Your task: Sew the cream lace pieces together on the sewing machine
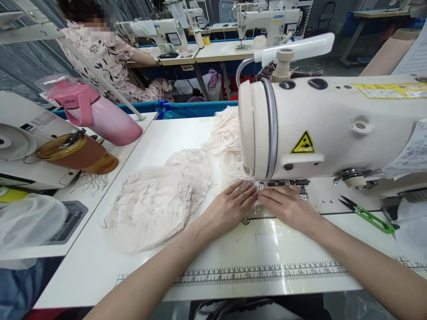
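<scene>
Fingers of the left hand point(230, 206) and right hand point(287, 205) lie flat, together, pressing frilly cream lace point(160, 200) under the sewing machine point(320, 129).

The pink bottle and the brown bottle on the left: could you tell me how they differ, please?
The pink bottle is larger and opaque, with a loop handle; the brown bottle is shorter, translucent amber, with a gold-rimmed lid. The pink one lies behind, the brown one nearer the camera. Both lie tilted on their sides, far from the left hand and right hand.

Two hands point(233, 206), two bottles point(96, 115).
</scene>
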{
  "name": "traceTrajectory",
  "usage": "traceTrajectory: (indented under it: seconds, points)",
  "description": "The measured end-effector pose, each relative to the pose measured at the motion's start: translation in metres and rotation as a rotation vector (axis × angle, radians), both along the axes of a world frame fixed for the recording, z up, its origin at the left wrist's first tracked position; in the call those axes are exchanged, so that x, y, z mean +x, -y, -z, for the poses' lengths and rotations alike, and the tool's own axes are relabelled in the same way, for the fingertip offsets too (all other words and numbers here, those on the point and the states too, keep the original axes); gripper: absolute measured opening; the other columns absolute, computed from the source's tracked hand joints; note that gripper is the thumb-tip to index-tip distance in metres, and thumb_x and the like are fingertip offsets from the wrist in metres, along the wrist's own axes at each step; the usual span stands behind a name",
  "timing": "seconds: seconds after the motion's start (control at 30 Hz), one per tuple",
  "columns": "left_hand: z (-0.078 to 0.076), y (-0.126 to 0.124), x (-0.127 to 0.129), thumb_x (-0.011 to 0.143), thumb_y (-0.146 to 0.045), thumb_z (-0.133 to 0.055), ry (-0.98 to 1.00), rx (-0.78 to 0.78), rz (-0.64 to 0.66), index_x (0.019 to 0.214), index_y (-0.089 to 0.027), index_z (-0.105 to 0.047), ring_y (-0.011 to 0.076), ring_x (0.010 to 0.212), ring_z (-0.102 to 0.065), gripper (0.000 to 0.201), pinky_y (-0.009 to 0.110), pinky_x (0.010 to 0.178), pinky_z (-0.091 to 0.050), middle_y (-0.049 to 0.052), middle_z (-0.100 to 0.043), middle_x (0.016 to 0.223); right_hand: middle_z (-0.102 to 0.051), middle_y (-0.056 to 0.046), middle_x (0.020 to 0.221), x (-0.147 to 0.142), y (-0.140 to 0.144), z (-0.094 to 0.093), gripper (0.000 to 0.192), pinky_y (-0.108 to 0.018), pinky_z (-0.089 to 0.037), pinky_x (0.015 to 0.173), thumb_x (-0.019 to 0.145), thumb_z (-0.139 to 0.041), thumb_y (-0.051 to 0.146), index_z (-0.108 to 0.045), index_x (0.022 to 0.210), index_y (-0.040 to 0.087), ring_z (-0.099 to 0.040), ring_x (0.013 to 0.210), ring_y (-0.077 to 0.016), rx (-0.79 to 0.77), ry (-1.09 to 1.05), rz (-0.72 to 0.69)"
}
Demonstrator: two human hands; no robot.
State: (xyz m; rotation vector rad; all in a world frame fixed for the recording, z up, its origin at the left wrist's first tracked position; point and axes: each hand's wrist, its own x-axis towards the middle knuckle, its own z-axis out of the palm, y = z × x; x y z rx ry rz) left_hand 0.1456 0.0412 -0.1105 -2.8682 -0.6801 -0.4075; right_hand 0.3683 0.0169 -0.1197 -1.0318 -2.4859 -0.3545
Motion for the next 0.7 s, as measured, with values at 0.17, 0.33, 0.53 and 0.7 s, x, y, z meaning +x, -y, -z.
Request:
traceTrajectory:
  seconds: [0.17,0.33,0.53,0.7]
  points:
    - [0.000,-0.001,0.000,0.095,-0.011,-0.035,-0.003,0.003,-0.021,0.126,-0.007,-0.054,0.0227,0.126,-0.050,0.036,0.041,0.110,-0.039,0.012,-0.055,0.132,-0.070,0.000,0.100,-0.005,0.001,0.001,0.023,-0.029,-0.039,0.079,0.089,-0.048,0.007,-0.064,0.098,0.021,-0.061,0.096,-0.0138,0.002,-0.024,0.024]
    - [0.001,0.002,0.004,0.095,-0.012,-0.035,-0.002,0.059,-0.050,0.123,-0.005,-0.055,0.0239,0.123,-0.052,0.036,0.040,0.105,-0.044,0.014,-0.056,0.129,-0.070,0.000,0.099,-0.007,-0.002,0.000,0.020,-0.026,-0.042,0.078,0.089,-0.050,0.012,-0.065,0.099,0.020,-0.061,0.090,-0.0122,-0.080,-0.103,0.023]
    - [0.001,0.005,0.009,0.093,-0.012,-0.036,0.020,0.080,-0.097,0.121,-0.004,-0.057,0.0230,0.119,-0.056,0.036,0.038,0.104,-0.045,0.014,-0.059,0.127,-0.070,-0.001,0.097,-0.005,-0.002,0.002,0.021,-0.026,-0.043,0.079,0.090,-0.050,0.012,-0.067,0.099,0.021,-0.061,0.087,-0.0123,-0.083,-0.144,0.005]
    - [0.002,0.009,0.014,0.094,-0.017,-0.037,0.036,0.085,-0.134,0.119,-0.004,-0.059,0.0244,0.117,-0.058,0.036,0.037,0.099,-0.048,0.015,-0.060,0.125,-0.070,-0.001,0.097,-0.003,-0.002,0.001,0.023,-0.026,-0.045,0.080,0.092,-0.047,0.013,-0.067,0.099,0.021,-0.062,0.089,-0.0124,-0.102,-0.120,0.014]
